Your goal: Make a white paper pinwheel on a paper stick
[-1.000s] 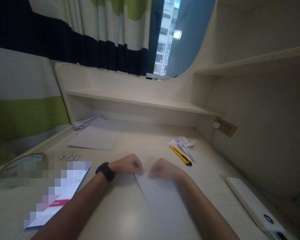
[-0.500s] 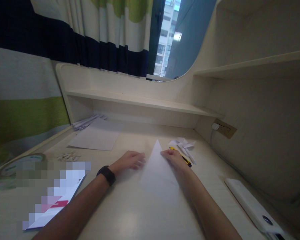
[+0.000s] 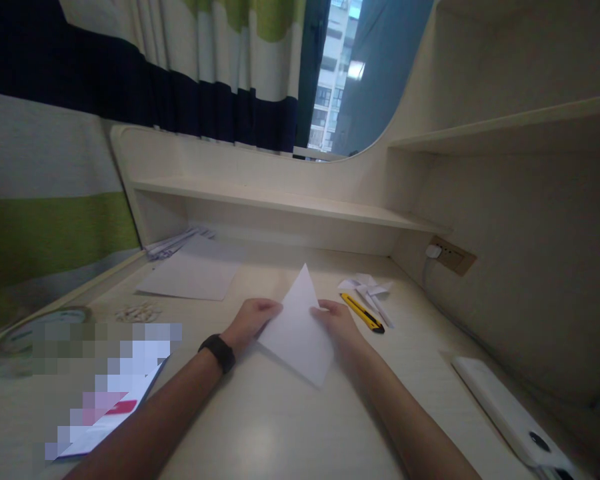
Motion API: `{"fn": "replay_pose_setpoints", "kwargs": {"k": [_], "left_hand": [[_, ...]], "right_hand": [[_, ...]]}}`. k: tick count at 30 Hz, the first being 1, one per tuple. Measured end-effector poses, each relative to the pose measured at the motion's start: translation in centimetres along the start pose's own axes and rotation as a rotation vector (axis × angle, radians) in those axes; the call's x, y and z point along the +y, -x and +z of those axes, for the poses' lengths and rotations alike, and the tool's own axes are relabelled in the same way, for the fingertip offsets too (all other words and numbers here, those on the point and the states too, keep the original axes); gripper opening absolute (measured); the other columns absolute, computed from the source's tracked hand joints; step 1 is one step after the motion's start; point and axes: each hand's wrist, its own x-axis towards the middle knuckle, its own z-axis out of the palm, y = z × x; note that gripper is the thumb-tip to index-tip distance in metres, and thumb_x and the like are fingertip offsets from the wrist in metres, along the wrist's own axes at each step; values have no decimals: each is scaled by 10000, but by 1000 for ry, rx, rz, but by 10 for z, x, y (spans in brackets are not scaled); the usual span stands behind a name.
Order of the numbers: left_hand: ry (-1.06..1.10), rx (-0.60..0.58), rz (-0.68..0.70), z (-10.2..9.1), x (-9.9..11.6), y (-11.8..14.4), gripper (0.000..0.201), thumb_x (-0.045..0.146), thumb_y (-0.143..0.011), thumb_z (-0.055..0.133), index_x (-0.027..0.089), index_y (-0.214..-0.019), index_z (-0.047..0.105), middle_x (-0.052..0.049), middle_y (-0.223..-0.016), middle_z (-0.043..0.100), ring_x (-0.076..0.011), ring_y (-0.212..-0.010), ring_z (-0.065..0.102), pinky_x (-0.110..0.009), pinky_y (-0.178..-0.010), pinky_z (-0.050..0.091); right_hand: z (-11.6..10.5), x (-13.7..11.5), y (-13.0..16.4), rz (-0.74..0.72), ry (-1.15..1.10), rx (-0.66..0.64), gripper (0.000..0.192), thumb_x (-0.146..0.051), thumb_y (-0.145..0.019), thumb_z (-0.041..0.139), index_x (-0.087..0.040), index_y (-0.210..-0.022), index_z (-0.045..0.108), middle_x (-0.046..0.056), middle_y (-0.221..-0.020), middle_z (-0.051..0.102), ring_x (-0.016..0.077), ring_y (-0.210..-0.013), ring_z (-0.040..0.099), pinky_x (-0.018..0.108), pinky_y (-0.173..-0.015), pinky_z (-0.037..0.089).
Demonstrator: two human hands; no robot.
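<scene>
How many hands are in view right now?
2: the left hand holds the white paper by its left edge, and the right hand holds it by its right edge. No others show.

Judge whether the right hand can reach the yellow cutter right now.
Probably yes: the yellow cutter lies beside the right hand with nothing between, though that hand would need to release the white paper.

This seems a room in a home: it has a pale wooden desk [image 3: 260, 427] with a long built-in shelf of the same pale colour [image 3: 260, 195], a green, white and navy fabric curtain [image 3: 220, 100], and a glass window [image 3: 380, 73] facing a tall pale building [image 3: 325, 100].
</scene>
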Motion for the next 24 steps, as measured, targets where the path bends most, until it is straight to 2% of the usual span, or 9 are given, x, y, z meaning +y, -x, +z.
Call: {"fn": "replay_pose_setpoints", "kwargs": {"k": [6, 12, 16, 19, 24], "left_hand": [[26, 75, 40, 0, 5, 2, 431, 428, -709, 679, 92, -974, 732, -115, -936, 735, -215, -770, 648, -291, -672, 475], [14, 63, 68, -1, 2, -1, 427, 426, -745, 650, 101, -1009, 730, -111, -945, 738, -240, -795, 658, -310, -671, 483], [-22, 31, 98, -2, 1, -2, 401, 418, -749, 648, 117, -998, 737, -100, -962, 737, -250, -829, 656, -310, -681, 484], [78, -60, 81, -1, 2, -1, 448, 432, -757, 656, 107, -1060, 712, -120, -1004, 725, -247, -858, 656, -315, -727, 483], [259, -267, 10, 4, 5, 3, 440, 404, -743, 701, 112, -1072, 702, -154, -1122, 682, -224, -916, 645, -305, -803, 463]], "right_hand": [[0, 11, -4, -5, -26, -28, 473, -432, -600, 762, -127, -955, 689, 55, -690, 697, 175, -570, 607, 268, -541, 433], [12, 13, -3, -69, -66, -34, 450, -449, -632, 743, -130, -947, 698, 48, -679, 691, 173, -574, 594, 270, -546, 425], [13, 7, 0, -78, -79, -32, 488, -544, -677, 695, -160, -977, 690, 59, -726, 700, 208, -644, 624, 290, -563, 450], [9, -3, 3, -44, -185, -125, 509, -581, -735, 639, -182, -1051, 653, 86, -810, 710, 224, -696, 648, 311, -594, 478], [7, -15, 8, -113, -331, -250, 461, -450, -757, 689, -221, -1143, 586, 96, -1070, 677, 219, -891, 651, 335, -775, 483]]}}
